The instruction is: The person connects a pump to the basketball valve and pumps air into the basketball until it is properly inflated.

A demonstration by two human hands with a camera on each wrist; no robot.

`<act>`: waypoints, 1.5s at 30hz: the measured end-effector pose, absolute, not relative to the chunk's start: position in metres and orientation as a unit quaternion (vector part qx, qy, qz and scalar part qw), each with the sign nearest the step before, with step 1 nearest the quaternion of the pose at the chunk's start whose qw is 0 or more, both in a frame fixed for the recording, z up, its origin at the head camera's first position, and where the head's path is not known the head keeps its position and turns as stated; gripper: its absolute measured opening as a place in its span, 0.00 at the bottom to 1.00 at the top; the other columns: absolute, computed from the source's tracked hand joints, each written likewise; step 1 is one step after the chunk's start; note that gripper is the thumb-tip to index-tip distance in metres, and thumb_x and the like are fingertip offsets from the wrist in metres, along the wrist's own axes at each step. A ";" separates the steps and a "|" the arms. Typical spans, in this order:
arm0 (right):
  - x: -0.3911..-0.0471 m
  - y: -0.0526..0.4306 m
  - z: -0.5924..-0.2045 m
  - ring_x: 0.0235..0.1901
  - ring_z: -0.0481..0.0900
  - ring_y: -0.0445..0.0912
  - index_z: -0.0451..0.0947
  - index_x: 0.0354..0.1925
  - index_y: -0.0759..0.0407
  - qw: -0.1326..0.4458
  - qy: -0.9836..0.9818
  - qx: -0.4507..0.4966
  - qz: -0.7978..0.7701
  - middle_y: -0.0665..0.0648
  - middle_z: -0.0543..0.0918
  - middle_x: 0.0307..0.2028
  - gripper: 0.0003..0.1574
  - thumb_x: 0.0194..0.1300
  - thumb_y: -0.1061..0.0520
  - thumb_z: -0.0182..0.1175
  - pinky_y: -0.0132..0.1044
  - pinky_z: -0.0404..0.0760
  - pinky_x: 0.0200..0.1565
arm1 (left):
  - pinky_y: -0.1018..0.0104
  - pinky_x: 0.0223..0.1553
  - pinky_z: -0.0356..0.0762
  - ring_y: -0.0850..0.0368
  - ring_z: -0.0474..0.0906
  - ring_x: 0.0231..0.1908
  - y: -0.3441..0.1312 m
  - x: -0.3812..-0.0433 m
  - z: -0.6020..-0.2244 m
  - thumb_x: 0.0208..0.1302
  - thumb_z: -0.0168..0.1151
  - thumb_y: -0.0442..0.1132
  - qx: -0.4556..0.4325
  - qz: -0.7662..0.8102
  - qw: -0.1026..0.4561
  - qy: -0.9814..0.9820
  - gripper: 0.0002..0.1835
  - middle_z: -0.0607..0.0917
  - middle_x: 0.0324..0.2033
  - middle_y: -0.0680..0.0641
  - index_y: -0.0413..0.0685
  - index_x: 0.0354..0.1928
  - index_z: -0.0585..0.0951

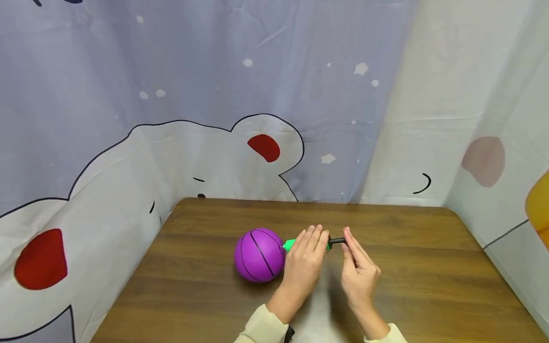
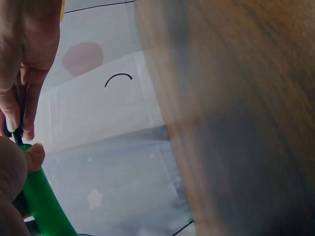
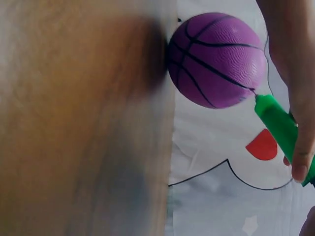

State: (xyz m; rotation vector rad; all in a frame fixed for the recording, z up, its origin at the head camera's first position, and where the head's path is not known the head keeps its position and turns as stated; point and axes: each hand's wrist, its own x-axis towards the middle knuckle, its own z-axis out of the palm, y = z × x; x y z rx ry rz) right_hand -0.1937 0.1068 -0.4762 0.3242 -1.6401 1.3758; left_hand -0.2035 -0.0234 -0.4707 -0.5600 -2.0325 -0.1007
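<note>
A purple ball with black seam lines (image 1: pixel 259 255) rests on the wooden table. To its right is a small green hand pump (image 1: pixel 289 245), held level; the right wrist view shows its thin needle (image 3: pixel 254 92) meeting the ball's surface. My left hand (image 1: pixel 303 262) grips the green barrel (image 3: pixel 278 120), covering most of it from above in the head view. At the other end, my right hand (image 1: pixel 359 271) holds the black handle (image 1: pixel 338 240) between thumb and fingers. A short length of dark rod shows between the two hands. The handle's far end is hidden.
The brown wooden table (image 1: pixel 193 305) has rounded far corners. Behind it and along both sides hangs a printed cloth (image 1: pixel 317 95) with cartoon shapes. A small dark object (image 1: pixel 289 333) shows by the left sleeve (image 1: pixel 263 326).
</note>
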 end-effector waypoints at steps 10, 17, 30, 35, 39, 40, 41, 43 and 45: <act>-0.196 0.121 -0.457 0.54 0.83 0.35 0.83 0.51 0.73 0.474 -0.664 0.068 0.574 0.73 0.84 0.49 0.24 0.57 0.84 0.60 0.24 0.79 0.55 | 0.61 0.61 0.79 0.55 0.86 0.50 -0.031 -0.209 -0.473 0.56 0.66 0.30 -0.218 -0.054 0.473 -0.852 0.22 0.88 0.50 0.52 0.47 0.55 0.83; -0.208 0.166 -0.463 0.49 0.86 0.40 0.77 0.53 0.82 0.390 -0.628 0.157 0.655 0.68 0.85 0.51 0.21 0.61 0.83 0.56 0.25 0.81 0.51 | 0.61 0.60 0.79 0.55 0.86 0.49 -0.040 -0.214 -0.473 0.58 0.64 0.30 -0.217 -0.069 0.476 -0.850 0.17 0.88 0.50 0.53 0.50 0.50 0.84; -0.211 0.187 -0.469 0.39 0.85 0.38 0.76 0.50 0.85 0.217 -0.629 0.244 0.705 0.54 0.86 0.46 0.19 0.59 0.81 0.61 0.26 0.84 0.41 | 0.59 0.57 0.81 0.54 0.86 0.46 -0.035 -0.209 -0.474 0.57 0.66 0.29 -0.226 -0.089 0.472 -0.847 0.17 0.89 0.48 0.52 0.49 0.49 0.85; -0.213 0.177 -0.476 0.40 0.84 0.36 0.79 0.49 0.81 0.208 -0.668 0.254 0.668 0.49 0.85 0.46 0.19 0.57 0.80 0.63 0.25 0.84 0.41 | 0.59 0.56 0.82 0.55 0.85 0.44 -0.033 -0.205 -0.474 0.51 0.71 0.29 -0.225 -0.076 0.466 -0.852 0.21 0.89 0.48 0.53 0.49 0.50 0.85; -0.214 0.167 -0.482 0.40 0.83 0.35 0.81 0.48 0.79 0.204 -0.683 0.260 0.651 0.49 0.84 0.45 0.18 0.57 0.79 0.65 0.25 0.84 0.38 | 0.59 0.55 0.82 0.55 0.85 0.44 -0.031 -0.203 -0.475 0.50 0.71 0.29 -0.224 -0.067 0.467 -0.853 0.21 0.89 0.47 0.53 0.49 0.49 0.86; -0.214 0.165 -0.483 0.40 0.83 0.35 0.81 0.48 0.79 0.204 -0.684 0.261 0.650 0.49 0.84 0.45 0.18 0.57 0.79 0.65 0.25 0.84 0.38 | 0.60 0.55 0.82 0.55 0.85 0.43 -0.031 -0.202 -0.475 0.51 0.70 0.29 -0.224 -0.065 0.468 -0.852 0.20 0.89 0.46 0.53 0.49 0.49 0.86; -0.213 0.163 -0.483 0.40 0.83 0.35 0.81 0.48 0.78 0.203 -0.686 0.261 0.648 0.49 0.84 0.45 0.18 0.57 0.79 0.65 0.25 0.85 0.38 | 0.60 0.55 0.82 0.55 0.85 0.43 -0.030 -0.202 -0.475 0.52 0.69 0.29 -0.225 -0.065 0.469 -0.852 0.20 0.89 0.46 0.53 0.49 0.49 0.86; -0.213 0.161 -0.484 0.39 0.83 0.35 0.81 0.47 0.78 0.206 -0.688 0.262 0.644 0.50 0.84 0.45 0.18 0.56 0.79 0.65 0.26 0.85 0.38 | 0.60 0.55 0.82 0.55 0.85 0.43 -0.030 -0.202 -0.476 0.54 0.66 0.29 -0.227 -0.066 0.468 -0.851 0.18 0.89 0.46 0.53 0.49 0.49 0.85; -0.213 0.160 -0.483 0.39 0.83 0.35 0.81 0.47 0.78 0.208 -0.689 0.264 0.642 0.50 0.84 0.45 0.18 0.56 0.79 0.65 0.25 0.85 0.38 | 0.60 0.56 0.82 0.55 0.84 0.43 -0.030 -0.202 -0.475 0.56 0.65 0.29 -0.229 -0.072 0.465 -0.852 0.18 0.89 0.46 0.53 0.49 0.49 0.85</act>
